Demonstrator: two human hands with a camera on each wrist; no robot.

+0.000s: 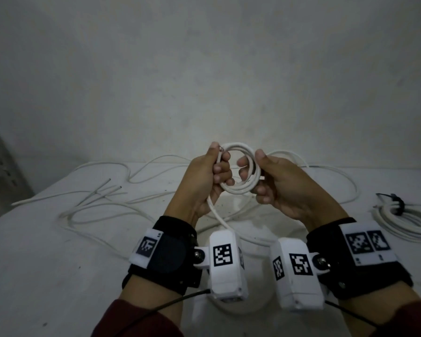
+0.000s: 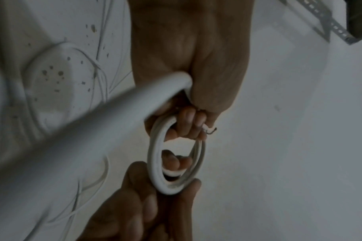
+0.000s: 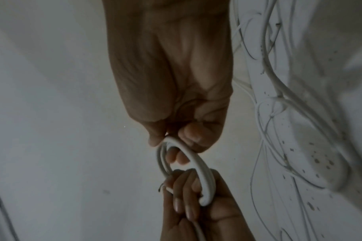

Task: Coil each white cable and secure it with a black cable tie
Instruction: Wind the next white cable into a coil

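Coiling a round white plastic cable point(image 1: 237, 170) into a small ring, held up above the white table point(image 1: 46, 251), between both hands.

Left of the ring: several loose white cables point(image 1: 102, 198) spread over the table, not yet coiled. Then the left hand point(image 1: 206, 177), fingers curled around the left side of the ring, thumb pressing on top beside the bare cable end point(image 2: 210, 129) with its small dark wire. From under this hand, the free length of cable point(image 1: 220, 216) hanging down toward the table.

At the right side of the ring: the right hand point(image 1: 277, 186), thumb and curled fingers pinching the turns together. Far right of the ring, lying on the table: a finished white cable coil point(image 1: 406, 221), closed by a black cable tie point(image 1: 396, 203).

Probably only a few turns made, much cable left. For good work: keep the left grip firm so that the bare end does not slip out; lead each new turn with the right hand to lie flat beside the earlier ones, same size; give a small twist to the cable against kinks. No spare black tie visible near the ring; better to find one before letting go.
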